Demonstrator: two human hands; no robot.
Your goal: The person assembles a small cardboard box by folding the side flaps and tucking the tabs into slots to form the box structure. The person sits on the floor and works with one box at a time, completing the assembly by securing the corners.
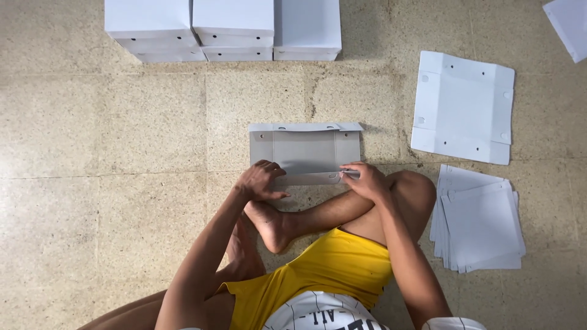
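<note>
Both hands, left hand (262, 181) and right hand (365, 179), clamped on grey box panel's (306, 150) near flap, pinning it to the floor (122, 134) for folding

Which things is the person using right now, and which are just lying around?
In use:
- half-folded grey plastic sheet box
- left hand and right hand, both gripping its near edge

Lying about:
- flat white sheet with holes
- stack of flat white sheets
- finished white boxes
- white sheet corner
</note>
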